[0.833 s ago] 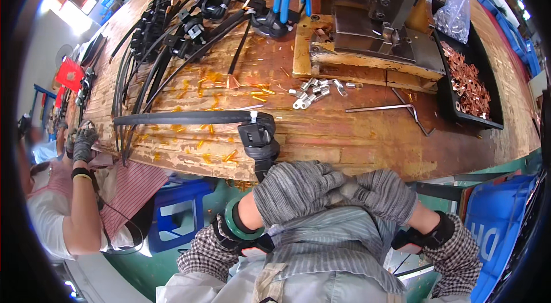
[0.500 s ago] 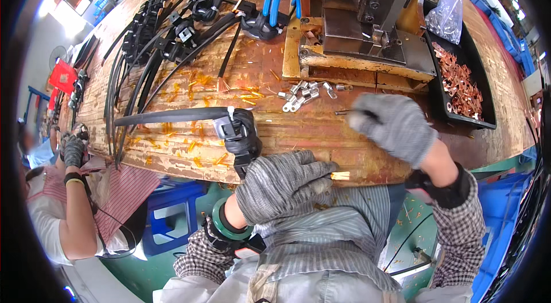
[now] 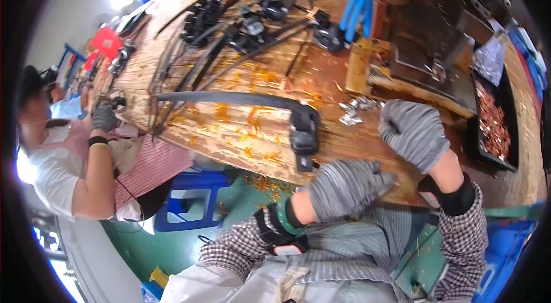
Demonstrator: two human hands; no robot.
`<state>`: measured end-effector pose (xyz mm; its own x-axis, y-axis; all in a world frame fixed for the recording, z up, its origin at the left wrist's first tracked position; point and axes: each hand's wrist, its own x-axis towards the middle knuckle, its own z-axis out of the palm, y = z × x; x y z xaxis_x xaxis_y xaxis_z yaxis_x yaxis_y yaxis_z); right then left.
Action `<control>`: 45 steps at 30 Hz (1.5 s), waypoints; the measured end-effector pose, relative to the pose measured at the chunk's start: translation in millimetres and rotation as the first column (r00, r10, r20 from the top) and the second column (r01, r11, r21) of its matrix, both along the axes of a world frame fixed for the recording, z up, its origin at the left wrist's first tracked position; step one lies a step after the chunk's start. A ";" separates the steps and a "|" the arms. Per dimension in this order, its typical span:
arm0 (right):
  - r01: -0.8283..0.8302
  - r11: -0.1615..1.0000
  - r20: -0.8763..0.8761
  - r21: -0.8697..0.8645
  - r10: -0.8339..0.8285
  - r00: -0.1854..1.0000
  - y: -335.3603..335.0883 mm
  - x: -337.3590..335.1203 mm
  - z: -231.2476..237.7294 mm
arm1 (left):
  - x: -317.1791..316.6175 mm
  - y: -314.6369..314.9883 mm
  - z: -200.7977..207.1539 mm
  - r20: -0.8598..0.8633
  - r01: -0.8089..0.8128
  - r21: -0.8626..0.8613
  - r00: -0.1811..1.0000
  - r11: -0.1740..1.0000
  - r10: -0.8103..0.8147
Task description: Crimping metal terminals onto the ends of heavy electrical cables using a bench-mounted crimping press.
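My left hand [image 3: 344,188], in a grey knit glove, hovers at the near edge of the worn wooden bench [image 3: 252,136], fingers stretched to the right and holding nothing I can see. It is just below a black connector block [image 3: 304,131] on the end of a flat black cable [image 3: 229,98] that runs off to the left. My right hand [image 3: 413,133], also gloved, is curled over the bench just right of several small silver metal pieces [image 3: 353,112]. Whether it holds anything is hidden by its fingers.
A black tray [image 3: 508,96] of copper pieces sits at the right. A dark press machine [image 3: 425,56] stands behind on a wooden block, with blue cables [image 3: 356,7] beside it. Black cable assemblies [image 3: 229,22] cover the far bench. A co-worker's gloved hand [image 3: 103,116] works at the left end; a blue stool [image 3: 189,199] stands below.
My right hand rose from my lap onto the bench and now curls beside the silver pieces. My left hand stayed near the bench edge below the connector block.
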<state>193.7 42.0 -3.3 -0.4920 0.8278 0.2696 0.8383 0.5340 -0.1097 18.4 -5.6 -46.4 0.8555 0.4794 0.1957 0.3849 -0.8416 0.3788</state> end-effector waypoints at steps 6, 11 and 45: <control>-0.207 0.817 -0.837 -0.538 -0.546 0.022 -77.9 31.7 -10.4 | 2.0 10.6 1.4 0.324 -0.093 0.155 0.945 0.984 0.038; -0.336 0.808 -0.705 -0.484 -0.588 -0.397 -118.8 9.6 -45.3 | 11.3 14.5 5.8 0.303 -0.057 -0.178 0.947 0.982 0.110; -0.469 0.817 -0.787 -0.334 -0.516 -0.338 -116.2 11.3 -61.8 | 12.3 8.5 13.6 0.196 -0.106 -0.187 0.970 0.977 0.143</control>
<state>205.0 -74.2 -65.1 -0.0021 0.9996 -0.0292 -0.6234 -0.0241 -0.7815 30.7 2.9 -32.8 0.7363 0.6219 0.2667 0.3800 -0.7061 0.5975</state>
